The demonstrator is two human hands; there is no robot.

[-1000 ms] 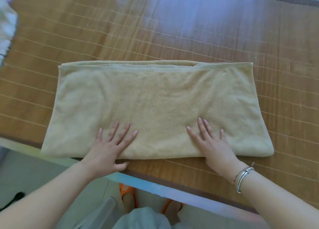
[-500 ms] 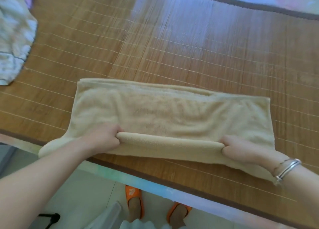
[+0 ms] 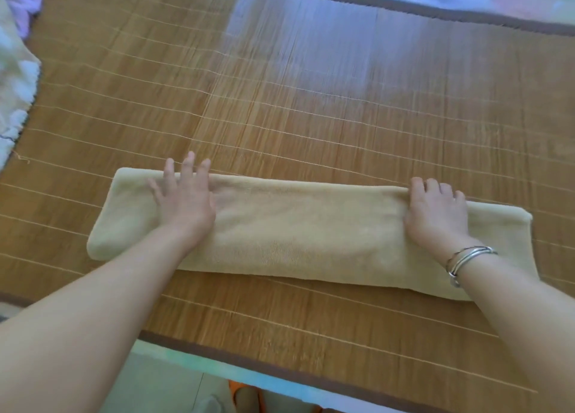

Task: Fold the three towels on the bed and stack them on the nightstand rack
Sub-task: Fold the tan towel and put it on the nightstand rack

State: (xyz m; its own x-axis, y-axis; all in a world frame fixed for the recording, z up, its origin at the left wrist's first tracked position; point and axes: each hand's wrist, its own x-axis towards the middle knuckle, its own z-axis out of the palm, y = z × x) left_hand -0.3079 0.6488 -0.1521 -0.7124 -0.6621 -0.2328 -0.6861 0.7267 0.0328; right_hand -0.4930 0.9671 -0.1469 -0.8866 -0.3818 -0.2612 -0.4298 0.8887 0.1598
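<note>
A bamboo mat [image 3: 311,116] fills nearly the whole frame, slats of warm brown stitched with pale threads running across, bound in a dark brown edging along the top and bottom. Light glares off it in a bluish patch at upper centre. Beyond the lower edge, pale floor [image 3: 149,387] shows, with something orange, too cut off to tell.

Across the middle lies the towel [image 3: 295,235], tan, plush, folded into a long narrow band with rounded, thick ends. At the upper left edge sits a heap of pale fluffy cloth [image 3: 15,79].

Both hands are well apart, one near each end of the band. The left hand [image 3: 183,201] lies flat on it, fingers spread past the far edge. The right hand [image 3: 435,210] curls its fingers over the far edge; whether it grips I cannot tell. A silver bangle [image 3: 466,260] circles that wrist.
</note>
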